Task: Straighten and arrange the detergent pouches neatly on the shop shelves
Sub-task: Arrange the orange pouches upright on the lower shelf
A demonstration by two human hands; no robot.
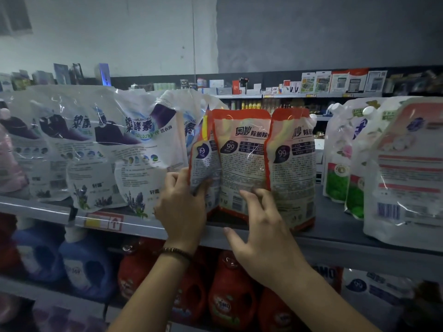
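Three red-edged detergent pouches stand upright on the shelf point(335, 238): a left pouch point(203, 154), a middle pouch point(242, 159) and a right pouch point(292, 168). My left hand point(182, 207) grips the lower part of the left pouch, thumb in front and fingers behind it. My right hand point(261, 238) rests with spread fingertips against the bottom of the middle pouch. A row of white pouches with purple print point(96, 144) leans to the left of them. White pouches with green and pink print point(347, 159) stand to the right.
A large white pouch point(407, 173) stands near the shelf's front edge at the far right. Blue bottles point(84, 267) and red bottles point(230, 293) fill the shelf below. A price tag point(103, 221) sits on the shelf rail. Another aisle's shelves point(311, 89) show behind.
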